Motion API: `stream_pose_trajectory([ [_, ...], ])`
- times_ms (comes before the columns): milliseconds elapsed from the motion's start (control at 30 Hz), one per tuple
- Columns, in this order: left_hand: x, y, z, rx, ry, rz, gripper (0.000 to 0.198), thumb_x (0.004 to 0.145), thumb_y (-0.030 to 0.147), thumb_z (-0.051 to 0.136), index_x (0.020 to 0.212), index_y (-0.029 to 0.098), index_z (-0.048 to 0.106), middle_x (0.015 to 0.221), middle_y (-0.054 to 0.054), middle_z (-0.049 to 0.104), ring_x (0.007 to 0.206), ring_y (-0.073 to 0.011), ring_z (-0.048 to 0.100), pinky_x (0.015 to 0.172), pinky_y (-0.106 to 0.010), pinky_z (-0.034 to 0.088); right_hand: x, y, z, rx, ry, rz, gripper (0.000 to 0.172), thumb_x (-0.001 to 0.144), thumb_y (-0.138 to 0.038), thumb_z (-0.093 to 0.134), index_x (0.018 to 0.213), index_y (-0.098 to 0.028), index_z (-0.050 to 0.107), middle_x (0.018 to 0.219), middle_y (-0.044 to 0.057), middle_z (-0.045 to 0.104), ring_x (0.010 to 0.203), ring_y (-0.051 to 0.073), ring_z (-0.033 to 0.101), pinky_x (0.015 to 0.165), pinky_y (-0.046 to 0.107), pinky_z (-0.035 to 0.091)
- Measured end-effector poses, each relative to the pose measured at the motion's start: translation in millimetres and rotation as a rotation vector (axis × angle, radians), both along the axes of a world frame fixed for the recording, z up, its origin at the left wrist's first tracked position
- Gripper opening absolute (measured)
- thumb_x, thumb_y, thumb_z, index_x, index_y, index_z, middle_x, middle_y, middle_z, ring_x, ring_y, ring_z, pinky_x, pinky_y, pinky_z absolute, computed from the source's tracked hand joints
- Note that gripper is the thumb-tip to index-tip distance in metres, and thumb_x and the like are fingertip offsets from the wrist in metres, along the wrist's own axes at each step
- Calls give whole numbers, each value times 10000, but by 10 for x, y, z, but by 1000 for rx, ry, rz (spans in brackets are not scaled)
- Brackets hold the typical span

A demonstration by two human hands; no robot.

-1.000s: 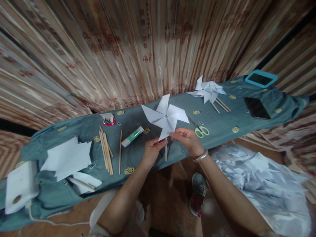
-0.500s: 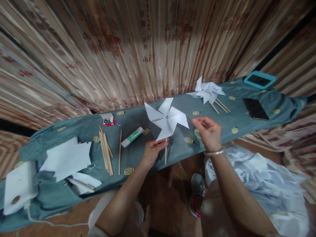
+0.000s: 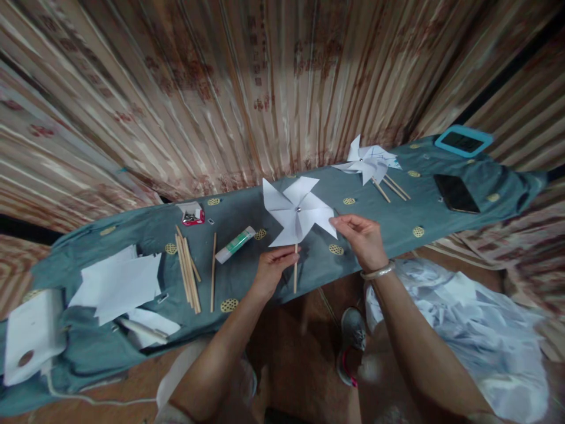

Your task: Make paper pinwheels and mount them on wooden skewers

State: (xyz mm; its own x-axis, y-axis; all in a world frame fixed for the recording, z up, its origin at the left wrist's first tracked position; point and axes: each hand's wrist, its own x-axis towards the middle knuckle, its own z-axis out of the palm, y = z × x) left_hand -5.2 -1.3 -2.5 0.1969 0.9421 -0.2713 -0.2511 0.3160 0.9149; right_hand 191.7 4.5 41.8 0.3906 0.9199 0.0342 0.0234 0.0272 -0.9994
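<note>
A white paper pinwheel [image 3: 299, 209] with a silver pin at its centre stands upright on a wooden stick [image 3: 295, 274]. My left hand [image 3: 274, 269] pinches that stick just under the blades. At the right blade's tip is my right hand [image 3: 362, 235], its thumb and forefinger closed at the paper edge; whether they grip it or only touch it is hard to tell. More finished pinwheels [image 3: 368, 164] lie at the back right, their sticks pointing toward me. Left of my left hand are a glue stick [image 3: 235, 245] and several loose wooden sticks [image 3: 188, 274].
On the green cloth [image 3: 247, 282] lie paper sheets [image 3: 126, 282], a pen [image 3: 143, 330], a red box of pins [image 3: 193, 214], a white device [image 3: 33, 338], a black phone [image 3: 457, 193] and a blue-framed device [image 3: 463, 141]. A bag of paper [image 3: 472, 330] sits lower right.
My right hand has moved left to the blade tip from beside the pinwheel. The blades have turned a little, while my left hand stays on the stick.
</note>
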Motion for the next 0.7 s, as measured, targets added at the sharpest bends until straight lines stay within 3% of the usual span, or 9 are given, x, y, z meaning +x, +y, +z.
stream_pose_trajectory([
  [433, -8, 26, 16, 19, -5, 82, 294, 528, 296, 838, 797, 191, 781, 845, -61, 765, 741, -167, 661, 819, -318, 507, -222, -66, 59, -90, 88, 120, 328, 513, -452, 840, 607, -178, 686, 583, -15, 656, 522, 90, 511, 523, 231, 405],
  [700, -8, 30, 6, 18, 4, 102, 300, 540, 300, 837, 814, 191, 780, 821, -50, 762, 722, -160, 658, 811, -315, 507, -370, -117, 59, -102, 87, 231, 305, 566, -442, 815, 584, -179, 663, 571, -20, 643, 518, 87, 495, 547, 242, 401],
])
